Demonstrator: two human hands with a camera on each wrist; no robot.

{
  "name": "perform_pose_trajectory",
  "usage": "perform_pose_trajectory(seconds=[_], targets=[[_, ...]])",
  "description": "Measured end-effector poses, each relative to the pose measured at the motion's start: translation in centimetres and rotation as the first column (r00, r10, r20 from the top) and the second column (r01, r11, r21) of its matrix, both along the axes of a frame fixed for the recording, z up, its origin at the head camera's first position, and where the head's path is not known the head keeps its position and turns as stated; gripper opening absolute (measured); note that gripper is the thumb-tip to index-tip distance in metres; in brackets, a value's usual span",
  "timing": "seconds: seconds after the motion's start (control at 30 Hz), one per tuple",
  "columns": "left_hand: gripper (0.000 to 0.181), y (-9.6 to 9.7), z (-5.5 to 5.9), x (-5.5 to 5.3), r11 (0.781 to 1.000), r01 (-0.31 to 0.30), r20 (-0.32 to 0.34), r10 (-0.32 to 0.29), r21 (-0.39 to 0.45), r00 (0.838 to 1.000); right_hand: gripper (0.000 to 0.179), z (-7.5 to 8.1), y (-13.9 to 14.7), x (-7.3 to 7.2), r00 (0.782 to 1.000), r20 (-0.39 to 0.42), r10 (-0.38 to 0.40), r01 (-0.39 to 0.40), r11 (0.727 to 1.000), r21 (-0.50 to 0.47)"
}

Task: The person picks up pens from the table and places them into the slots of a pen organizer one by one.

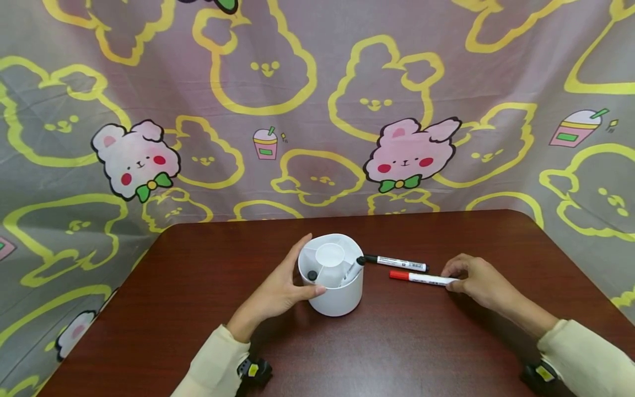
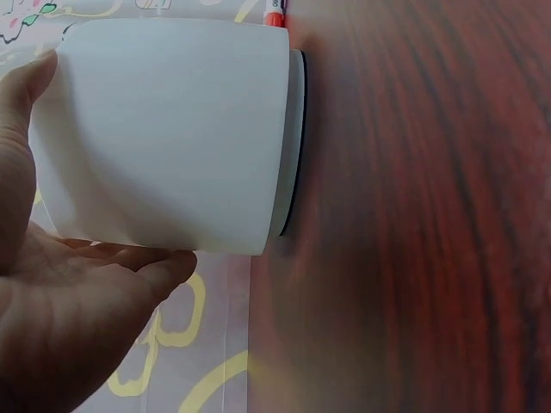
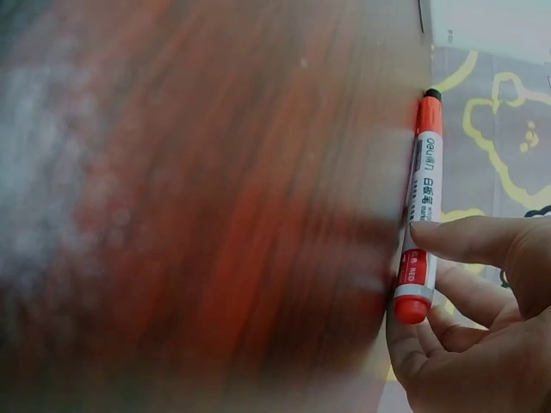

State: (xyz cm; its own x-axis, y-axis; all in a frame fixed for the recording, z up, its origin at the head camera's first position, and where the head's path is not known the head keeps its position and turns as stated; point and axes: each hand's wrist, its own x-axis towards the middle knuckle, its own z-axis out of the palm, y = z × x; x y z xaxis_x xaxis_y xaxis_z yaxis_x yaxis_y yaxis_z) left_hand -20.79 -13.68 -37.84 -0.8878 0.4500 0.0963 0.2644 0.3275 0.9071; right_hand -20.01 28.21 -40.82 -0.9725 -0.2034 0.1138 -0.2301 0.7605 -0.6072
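Observation:
A white round pen holder (image 1: 335,302) with divided compartments stands on the table, and my left hand (image 1: 278,292) grips its left side, thumb at the front rim and fingers behind. In the left wrist view the holder's smooth wall (image 2: 172,138) lies between thumb and fingers. Inside it, a black-capped marker (image 1: 353,271) leans against the right rim, and another dark marker end (image 1: 312,274) shows at the left. On the right, my right hand (image 1: 478,281) pinches the rear end of a red whiteboard marker (image 3: 426,181), whose red cap points toward the holder.
A black whiteboard marker (image 1: 399,263) lies just behind the red one, its cap end close to the holder. The dark brown table (image 1: 397,353) ends at a patterned cloth (image 1: 317,82) hanging behind it.

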Motion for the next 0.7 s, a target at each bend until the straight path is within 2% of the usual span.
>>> perform_pose_trajectory(seconds=[0.3, 0.5, 0.7], targets=[[0.108, -0.26, 0.16, -0.07, 1.000, 0.010, 0.019, -0.010, -0.020, 1.000, 0.011, 0.26, 0.01, 0.27, 0.997, 0.077, -0.031, 0.035, 0.998, -0.048], [0.106, -0.45, 0.27, -0.18, 0.999, 0.040, 0.036, -0.040, 0.010, 0.999, 0.013, 0.69, -0.09, 0.48, 0.987, 0.156, -0.045, 0.064, 0.991, -0.120], [0.107, -0.70, 0.44, -0.22, 0.996, 0.074, 0.049, -0.077, 0.057, 0.996, 0.017, 0.96, -0.15, 0.58, 0.989, 0.145, -0.036, 0.066, 0.977, -0.205]])
